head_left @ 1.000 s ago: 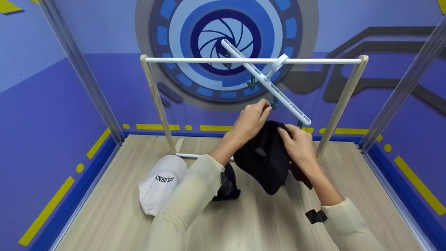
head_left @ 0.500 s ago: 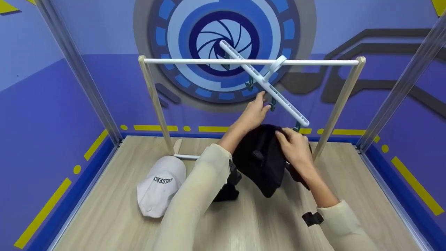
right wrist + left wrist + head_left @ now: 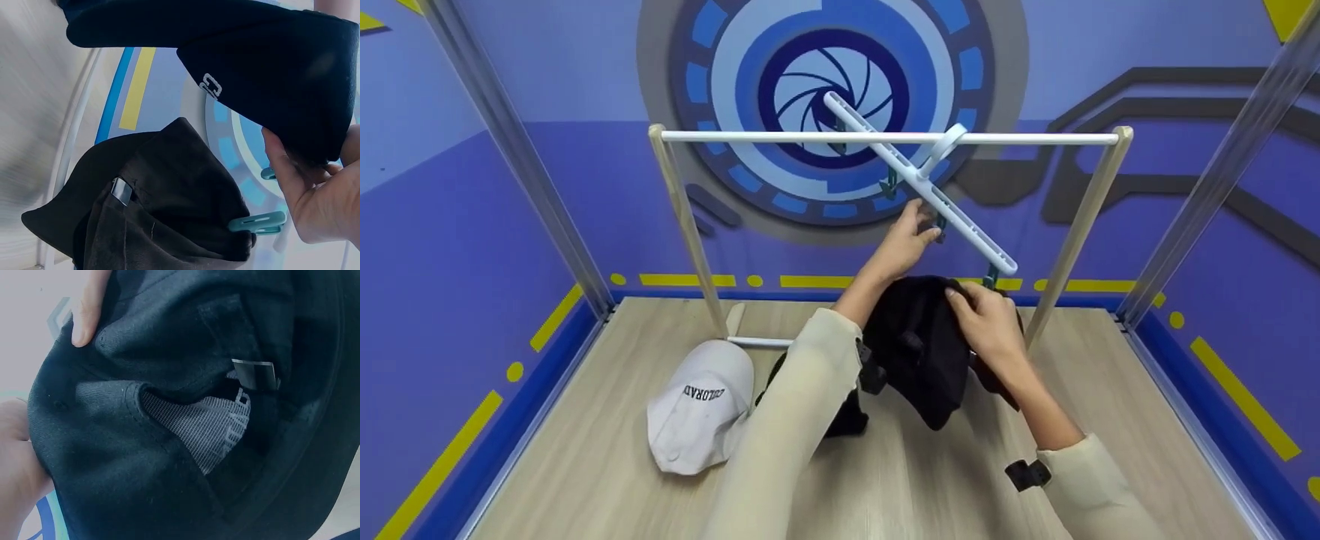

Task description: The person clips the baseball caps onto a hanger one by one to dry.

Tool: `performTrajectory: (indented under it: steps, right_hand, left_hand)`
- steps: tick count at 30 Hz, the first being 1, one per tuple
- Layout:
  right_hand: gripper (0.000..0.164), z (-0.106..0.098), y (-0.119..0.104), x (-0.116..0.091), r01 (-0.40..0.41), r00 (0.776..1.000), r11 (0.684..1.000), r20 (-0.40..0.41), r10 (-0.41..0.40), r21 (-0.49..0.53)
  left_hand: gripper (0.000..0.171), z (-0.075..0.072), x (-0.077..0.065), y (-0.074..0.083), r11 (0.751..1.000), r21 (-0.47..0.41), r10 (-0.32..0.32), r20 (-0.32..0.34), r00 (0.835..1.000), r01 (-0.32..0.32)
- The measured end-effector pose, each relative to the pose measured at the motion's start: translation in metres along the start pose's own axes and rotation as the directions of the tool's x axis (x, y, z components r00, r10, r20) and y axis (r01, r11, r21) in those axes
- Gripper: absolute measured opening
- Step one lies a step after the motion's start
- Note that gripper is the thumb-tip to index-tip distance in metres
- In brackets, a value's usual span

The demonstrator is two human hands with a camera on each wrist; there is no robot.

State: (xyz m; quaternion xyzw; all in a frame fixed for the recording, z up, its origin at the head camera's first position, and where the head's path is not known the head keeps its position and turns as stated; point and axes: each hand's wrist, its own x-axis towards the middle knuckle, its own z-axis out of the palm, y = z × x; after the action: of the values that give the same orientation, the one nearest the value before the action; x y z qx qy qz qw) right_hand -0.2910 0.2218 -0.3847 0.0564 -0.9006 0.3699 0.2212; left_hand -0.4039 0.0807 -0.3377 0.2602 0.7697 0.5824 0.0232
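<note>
A black cap (image 3: 919,345) hangs beneath my right hand (image 3: 990,322), which grips its upper edge between thumb and fingers. In the left wrist view the cap's strap buckle (image 3: 254,374) and mesh lining show; white embroidery (image 3: 211,85) appears in the right wrist view. My left hand (image 3: 906,244) reaches above the cap, thumb and fingers around a green clip (image 3: 940,227) under the white hanger (image 3: 919,176). Partly hidden behind my right hand, a second dark cap (image 3: 169,191) hangs from another green clip (image 3: 257,223).
The hanger hooks over the white rail (image 3: 780,137) of a wooden-post stand (image 3: 690,232). A white cap (image 3: 697,412) with dark lettering lies on the table (image 3: 607,450). Another black cap (image 3: 847,421) lies partly behind my left forearm. Patterned walls enclose the back and sides.
My left hand has risen slightly from near the cap's top edge to the green clip, its fingers spreading around it. My right hand keeps hold of the black cap, slightly lower.
</note>
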Motion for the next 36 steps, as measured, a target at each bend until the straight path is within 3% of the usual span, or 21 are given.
performTrajectory:
  steps: [11,24,36]
  right_hand:
    - [0.025,-0.006,0.003,0.002,0.020,1.000,1.000,-0.016,-0.020,0.004]
    - [0.023,0.003,0.008,-0.003,-0.024,1.000,1.000,0.013,0.024,-0.001]
    - [0.025,0.003,0.018,-0.006,-0.041,0.999,0.999,0.001,0.041,-0.005]
  left_hand:
    - [0.034,0.002,0.004,0.008,0.999,0.051,0.019,-0.048,0.999,-0.016]
    - [0.018,0.004,-0.004,0.007,0.990,0.144,0.032,-0.156,0.987,-0.009]
    - [0.015,0.006,-0.007,0.011,0.997,0.052,-0.038,-0.211,0.977,0.050]
